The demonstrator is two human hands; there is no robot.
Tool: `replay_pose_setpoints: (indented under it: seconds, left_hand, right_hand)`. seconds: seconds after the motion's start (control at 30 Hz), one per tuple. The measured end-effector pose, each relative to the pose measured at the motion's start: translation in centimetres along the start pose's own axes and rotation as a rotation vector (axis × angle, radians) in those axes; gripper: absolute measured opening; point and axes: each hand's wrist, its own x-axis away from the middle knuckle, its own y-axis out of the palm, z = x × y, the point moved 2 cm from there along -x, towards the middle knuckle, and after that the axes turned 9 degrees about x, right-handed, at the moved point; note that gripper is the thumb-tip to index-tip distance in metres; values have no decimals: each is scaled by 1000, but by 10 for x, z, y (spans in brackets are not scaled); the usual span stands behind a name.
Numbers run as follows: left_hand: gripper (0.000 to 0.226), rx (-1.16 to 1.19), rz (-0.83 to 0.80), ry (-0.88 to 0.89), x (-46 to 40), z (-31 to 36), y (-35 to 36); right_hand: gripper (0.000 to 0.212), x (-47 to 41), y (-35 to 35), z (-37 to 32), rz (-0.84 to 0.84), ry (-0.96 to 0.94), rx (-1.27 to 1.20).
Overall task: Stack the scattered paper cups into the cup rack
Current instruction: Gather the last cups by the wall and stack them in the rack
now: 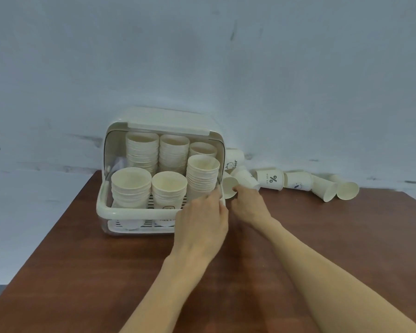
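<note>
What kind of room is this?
Hard to say; probably a plain workroom: a scuffed, bare wall, a brown table, a cup rack and loose cups.

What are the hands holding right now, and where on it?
The right hand pinches a tipped paper cup at its open rim, thumb at the lip. The left hand rests at the cup rack's right front corner; whether it grips anything cannot be told.

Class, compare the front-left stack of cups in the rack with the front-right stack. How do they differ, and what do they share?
The front-left stack is shorter; the front-right stack rises higher, with more rims showing. The front-left stack stands free of the hands; the left hand is at the foot of the front-right stack. Both are upright nested cream paper cups, mouths up, inside the rack.
</note>
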Motion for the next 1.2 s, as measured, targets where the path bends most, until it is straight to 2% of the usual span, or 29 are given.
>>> replay_pose_setpoints:
  seconds: [0.13, 0.27, 0.63, 0.77, 0.93, 1.1, 1.2]
  left_hand:
    - [28, 9, 34, 3, -8, 2, -11]
    - [26, 14, 20, 16, -6, 8, -12]
    - [23, -2, -17, 22, -6, 10, -10]
    - [25, 9, -23, 19, -6, 12, -14]
    - [24, 10, -6, 29, -6, 15, -22]
    - [27, 10, 43, -19, -11, 9, -42]
    - [27, 11, 99, -75, -16, -2, -62]
  right_hand:
    - [49, -19, 6, 10, 22, -107, 243]
    - [37, -29, 10, 14, 86, -249, 598]
    - [18, -40, 12, 6, 216, -346, 768]
    - [31, -24, 0, 10, 166, -337, 734]
    - [23, 6, -32, 20, 198, -321, 666]
    - [5, 26, -76, 22, 417, -278, 446]
    - [15, 40, -102, -2, 512, -293, 230]
